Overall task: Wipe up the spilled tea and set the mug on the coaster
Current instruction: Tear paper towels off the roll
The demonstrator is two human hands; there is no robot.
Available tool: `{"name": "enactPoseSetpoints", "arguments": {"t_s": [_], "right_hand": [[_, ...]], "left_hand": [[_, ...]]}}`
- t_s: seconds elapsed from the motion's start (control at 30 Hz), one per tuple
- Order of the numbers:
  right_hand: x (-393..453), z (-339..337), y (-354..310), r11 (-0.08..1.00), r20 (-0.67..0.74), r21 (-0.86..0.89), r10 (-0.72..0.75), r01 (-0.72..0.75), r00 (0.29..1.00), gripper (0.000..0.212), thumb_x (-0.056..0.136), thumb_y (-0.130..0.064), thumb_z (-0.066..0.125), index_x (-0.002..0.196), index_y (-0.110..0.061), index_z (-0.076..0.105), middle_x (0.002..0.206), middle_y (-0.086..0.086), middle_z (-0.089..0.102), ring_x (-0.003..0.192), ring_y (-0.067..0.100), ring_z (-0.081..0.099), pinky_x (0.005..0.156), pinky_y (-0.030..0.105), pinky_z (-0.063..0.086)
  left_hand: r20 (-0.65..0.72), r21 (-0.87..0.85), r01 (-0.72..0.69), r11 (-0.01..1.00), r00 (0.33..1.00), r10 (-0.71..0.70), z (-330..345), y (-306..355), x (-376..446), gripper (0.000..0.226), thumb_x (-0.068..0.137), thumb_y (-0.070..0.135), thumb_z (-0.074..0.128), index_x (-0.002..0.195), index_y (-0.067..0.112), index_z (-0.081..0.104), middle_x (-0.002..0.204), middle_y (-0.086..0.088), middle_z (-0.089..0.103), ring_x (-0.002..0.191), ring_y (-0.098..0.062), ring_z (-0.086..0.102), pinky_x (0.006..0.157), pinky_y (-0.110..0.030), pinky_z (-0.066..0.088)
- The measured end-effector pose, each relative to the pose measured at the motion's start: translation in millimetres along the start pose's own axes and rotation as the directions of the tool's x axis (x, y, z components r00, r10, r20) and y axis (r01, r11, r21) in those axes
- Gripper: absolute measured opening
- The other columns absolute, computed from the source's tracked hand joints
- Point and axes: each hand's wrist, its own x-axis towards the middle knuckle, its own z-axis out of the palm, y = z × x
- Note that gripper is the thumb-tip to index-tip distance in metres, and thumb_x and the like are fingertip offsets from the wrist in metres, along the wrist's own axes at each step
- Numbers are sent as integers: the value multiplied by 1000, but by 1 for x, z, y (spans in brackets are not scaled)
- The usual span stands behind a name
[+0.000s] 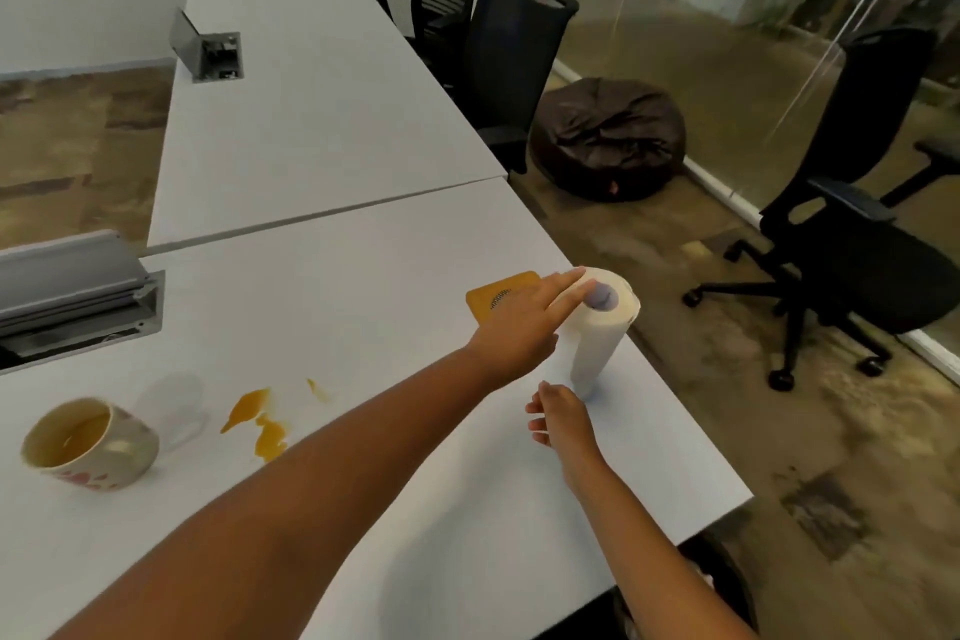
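So right now it's the grab-a-towel step, nothing's been wiped yet. Left hand [519, 322] is reaching across with fingers straight and spread, fingertips resting on top of the paper towel roll [600, 327], which stands upright near the right edge of the white table [332, 276]. Right hand [561, 418] is down by the foot of the roll, fingers loosely curled and not holding anything as far as I can see. Next move, I'd guess: steady the roll from the top and tear a sheet off with the other hand, then carry it left. The spilled tea [260, 424] is a few orange-yellow puddles near the left side, well apart from the roll. The mug [91, 444] lies tipped on its side just left of the spill, a bit of tea still inside, floral pattern. The coaster [498, 296], mustard yellow, sits flat just behind the left hand, beside the roll.
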Motion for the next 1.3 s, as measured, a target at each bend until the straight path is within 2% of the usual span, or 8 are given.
{"name": "enactPoseSetpoints", "arguments": {"t_s": [0.17,0.33,0.57,0.83,0.97,1.07,1.2,1.3], "right_hand": [[-1,-18,-2,996,-63,34,-82,84,995,12,96,-22,43,106,-15,47,113,11,57,91,23,58,86,34,50],[-5,-28,-6,968,-168,-68,-252,243,953,34,90,-17,56,119,-12,39,135,14,43,119,30,49,103,42,44],[-5,-26,-11,939,-160,-118,-339,323,927,53,80,-33,69,123,-16,43,132,11,44,106,21,49,90,34,48],[-9,-4,-17,864,-107,-153,-498,480,861,44,78,-29,72,114,-10,55,123,10,53,99,13,50,79,22,45],[-10,-6,-16,867,-14,-87,-493,490,870,42,83,-26,66,121,-12,52,120,6,58,104,14,55,79,16,43],[-9,-18,-16,839,-108,-36,-544,543,832,42,85,-16,64,125,-8,51,113,-1,56,105,12,52,76,-1,39],[0,-37,-17,828,-95,-140,-557,543,825,49,87,-22,61,130,-7,46,132,10,54,123,26,50,101,30,41],[6,-48,-15,859,-115,-117,-510,498,852,49,88,-23,60,132,-10,44,136,12,51,124,30,49,92,26,37]], "left_hand": [[79,94,-101,991,993,93,1,-2,19,71,75,6,71,132,31,37,150,-7,31,124,-31,45,96,-35,44],[158,167,-155,974,979,129,-1,-5,27,59,80,23,69,130,30,39,147,-4,33,128,-25,37,108,-35,32],[131,276,-111,955,988,77,-21,-8,17,47,80,40,64,118,16,57,135,-4,44,130,-22,32,113,-37,16],[148,352,-25,936,989,-30,-35,-20,-14,55,79,52,58,115,10,60,125,-5,49,124,-21,37,114,-41,9],[232,223,-28,974,972,-25,-42,-32,-23,57,74,57,62,112,14,61,126,-5,49,121,-22,42,112,-44,17],[305,104,-41,994,952,7,-47,-38,-29,61,70,49,70,119,15,58,134,-5,46,125,-22,40,111,-42,19],[290,78,-26,997,957,2,-47,-44,-37,61,68,41,75,120,14,57,138,-6,44,122,-24,43,106,-34,27],[283,63,-4,998,959,-14,-45,-46,-39,62,69,35,76,123,16,55,140,-6,41,118,-26,45,98,-28,37]]}}
